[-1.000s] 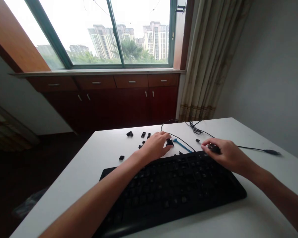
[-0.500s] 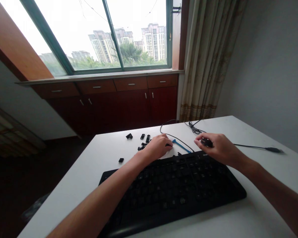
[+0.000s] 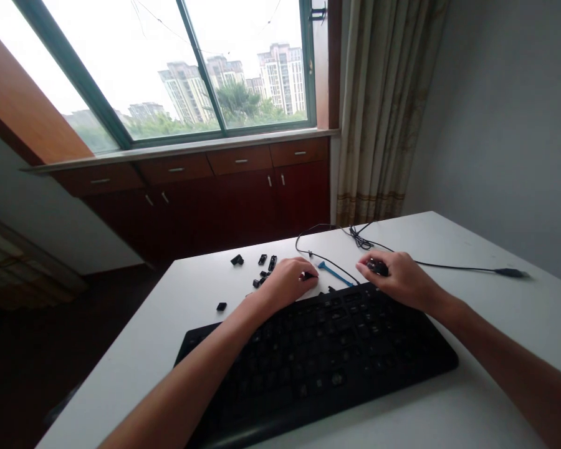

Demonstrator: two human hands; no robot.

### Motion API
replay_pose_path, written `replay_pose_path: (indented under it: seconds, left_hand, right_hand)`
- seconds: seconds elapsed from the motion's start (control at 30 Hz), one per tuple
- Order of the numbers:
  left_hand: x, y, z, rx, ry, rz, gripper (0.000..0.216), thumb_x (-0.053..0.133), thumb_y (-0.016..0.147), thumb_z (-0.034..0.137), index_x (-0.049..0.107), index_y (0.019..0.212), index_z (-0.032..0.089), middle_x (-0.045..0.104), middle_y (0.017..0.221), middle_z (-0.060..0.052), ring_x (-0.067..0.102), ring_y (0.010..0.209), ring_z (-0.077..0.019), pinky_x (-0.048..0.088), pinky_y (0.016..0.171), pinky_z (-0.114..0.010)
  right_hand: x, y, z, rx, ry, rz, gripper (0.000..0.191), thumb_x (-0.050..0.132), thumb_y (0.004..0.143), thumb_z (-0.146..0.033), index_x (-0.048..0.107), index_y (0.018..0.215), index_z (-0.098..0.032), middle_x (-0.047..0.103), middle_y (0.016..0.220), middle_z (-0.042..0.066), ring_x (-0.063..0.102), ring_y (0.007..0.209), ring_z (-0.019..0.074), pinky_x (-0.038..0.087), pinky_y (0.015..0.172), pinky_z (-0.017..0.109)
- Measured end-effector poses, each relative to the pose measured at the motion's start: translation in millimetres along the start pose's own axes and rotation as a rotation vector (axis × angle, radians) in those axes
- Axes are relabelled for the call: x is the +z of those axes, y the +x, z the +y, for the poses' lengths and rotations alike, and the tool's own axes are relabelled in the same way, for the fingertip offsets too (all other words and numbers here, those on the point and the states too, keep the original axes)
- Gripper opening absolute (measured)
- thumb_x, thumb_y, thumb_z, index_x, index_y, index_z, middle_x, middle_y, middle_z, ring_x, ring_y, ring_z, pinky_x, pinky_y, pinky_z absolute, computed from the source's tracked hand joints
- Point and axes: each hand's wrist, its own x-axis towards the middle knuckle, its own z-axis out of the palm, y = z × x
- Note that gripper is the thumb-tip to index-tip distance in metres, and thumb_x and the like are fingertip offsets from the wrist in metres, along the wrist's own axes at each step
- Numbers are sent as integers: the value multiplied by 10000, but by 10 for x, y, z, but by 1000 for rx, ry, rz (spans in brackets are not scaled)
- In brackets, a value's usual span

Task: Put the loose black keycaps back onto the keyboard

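Left hand (image 3: 287, 284): curled over small black plastic keycap (image 3: 308, 275); grip unclear
Right hand (image 3: 402, 279): clamped on dark rounded plastic piece (image 3: 378, 267)

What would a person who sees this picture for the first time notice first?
The big black keyboard fills the near part of the white table. Behind it, loose black keycaps are scattered by the left hand, and the right hand grips a small dark piece.
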Motion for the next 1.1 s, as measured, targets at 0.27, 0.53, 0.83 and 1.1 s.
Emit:
replay_pose_path:
  seconds: [0.27,0.53,0.83,1.1]
  left_hand:
    - [-33,-19,-27,-91,-80,3,170,727,789,272,780,937,206,701,970,-73,673,794,-180,547,750,-273]
    - [-54,-15,-5,-227,-193,38,165,791,698,295,796,834,203,715,827,-56,652,701,-194,520,725,-316]
    - [-111,-81,300,-343,-654,114,365,704,844,436,730,1085,163,749,1032,-107,693,909,-177,548,815,-288]
    - [36,-237,799,-559,-1659,71,172,638,923,178,730,1011,63,730,1080,-143,694,906,-114,558,827,-172]
  right_hand:
    - [11,-19,-34,-22,16,-11,202,587,904,-380,717,886,-225,750,821,9,683,725,184,488,669,281]
    - [21,-67,-51,-36,9,-24,191,607,902,-375,720,903,-221,754,841,15,693,757,189,499,704,294]
    - [98,-164,-176,-172,3,63,236,628,917,-363,678,1109,-236,724,982,39,683,857,205,517,797,343]
    - [244,-251,-398,-271,114,104,343,666,910,-360,604,1222,-231,683,1019,46,664,906,204,526,834,349]
